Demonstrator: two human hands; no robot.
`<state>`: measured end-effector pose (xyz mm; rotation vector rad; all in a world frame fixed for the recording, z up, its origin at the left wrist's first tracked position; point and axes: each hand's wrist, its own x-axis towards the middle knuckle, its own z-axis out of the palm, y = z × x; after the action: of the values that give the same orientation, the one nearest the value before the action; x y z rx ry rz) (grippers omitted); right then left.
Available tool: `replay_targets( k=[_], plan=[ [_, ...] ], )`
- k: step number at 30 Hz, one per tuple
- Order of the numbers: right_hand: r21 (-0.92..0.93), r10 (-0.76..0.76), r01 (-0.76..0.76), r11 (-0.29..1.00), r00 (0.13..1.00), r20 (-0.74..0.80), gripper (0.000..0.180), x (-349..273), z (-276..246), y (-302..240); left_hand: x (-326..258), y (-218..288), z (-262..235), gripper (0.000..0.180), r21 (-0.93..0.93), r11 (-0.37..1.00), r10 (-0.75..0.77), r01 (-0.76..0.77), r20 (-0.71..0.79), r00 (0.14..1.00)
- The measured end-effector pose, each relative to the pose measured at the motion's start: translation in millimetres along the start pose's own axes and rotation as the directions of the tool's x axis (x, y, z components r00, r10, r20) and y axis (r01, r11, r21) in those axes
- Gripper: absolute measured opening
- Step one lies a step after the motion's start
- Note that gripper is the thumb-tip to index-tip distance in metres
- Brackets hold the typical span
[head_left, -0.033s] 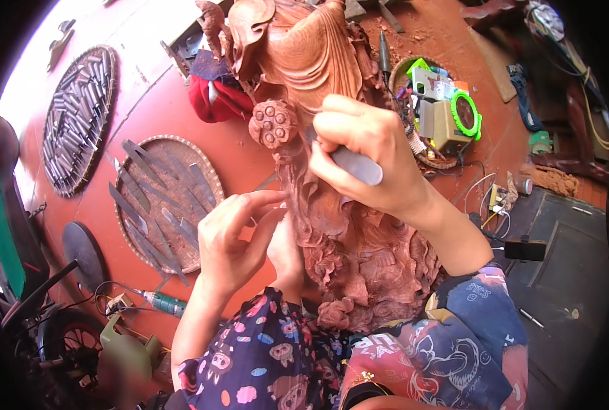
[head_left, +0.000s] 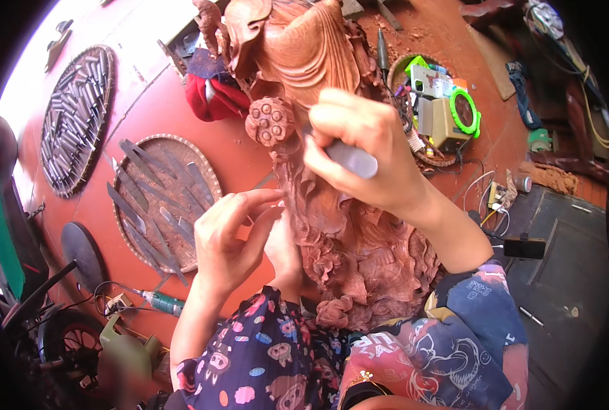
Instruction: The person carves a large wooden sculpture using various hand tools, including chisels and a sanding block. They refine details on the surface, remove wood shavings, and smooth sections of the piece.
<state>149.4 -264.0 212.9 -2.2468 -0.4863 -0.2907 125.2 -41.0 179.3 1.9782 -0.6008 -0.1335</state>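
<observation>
A reddish-brown wooden statue (head_left: pixel 372 246) lies lengthwise in front of me, carved with smooth robe folds, rugged layered shapes and a round seed-pod form (head_left: pixel 271 121). My right hand (head_left: pixel 359 140) is closed round a grey-handled carving tool (head_left: pixel 353 161) over the statue's middle. The handle's rounded end sticks out below the fist; its working end is hidden by my fingers and the wood. My left hand (head_left: pixel 232 229) has index finger and thumb stretched toward the statue's left edge, a gap between them. Those fingertips meet the carving, and nothing is held in that hand.
Left on the red tiled floor are a round basket (head_left: pixel 217 174) of flat blades and another (head_left: pixel 111 68) packed with metal chisels. A green power tool (head_left: pixel 162 303) lies near a motorbike wheel (head_left: pixel 72 342). Right are a basket (head_left: pixel 435 161) of odds and ends and a phone (head_left: pixel 524 247).
My right hand with the carving tool has shifted slightly up and left over the statue. My left hand stays at the statue's edge.
</observation>
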Motion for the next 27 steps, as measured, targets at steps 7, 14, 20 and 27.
replay_targets(
  k=[7,14,20,27],
  plan=[
    [0.1,-0.024,0.032,0.994,0.997,-0.079,0.014,-8.8,-32.9,-5.2,-2.5,-5.8,-7.3,0.023,0.038,0.999,-0.018,0.018,-0.022,1.0],
    [0.728,0.612,-0.347,0.592,0.781,-0.125,0.032,-75.7,-87.7,-23.3,-56.4,-82.6,-3.7,0.016,-0.391,0.768,-0.586,0.508,-0.109,0.803],
    [0.839,0.744,-0.447,0.31,0.663,0.078,0.044,-148.4,-64.7,-6.5,-113.5,-113.2,55.2,0.013,-0.244,0.557,-0.649,0.794,0.47,0.599],
    [0.637,0.69,-0.467,0.613,0.709,-0.145,0.013,-144.9,-49.2,-13.3,-111.0,-114.3,102.3,0.017,0.281,0.828,-0.543,0.486,0.62,0.567]
  ],
)
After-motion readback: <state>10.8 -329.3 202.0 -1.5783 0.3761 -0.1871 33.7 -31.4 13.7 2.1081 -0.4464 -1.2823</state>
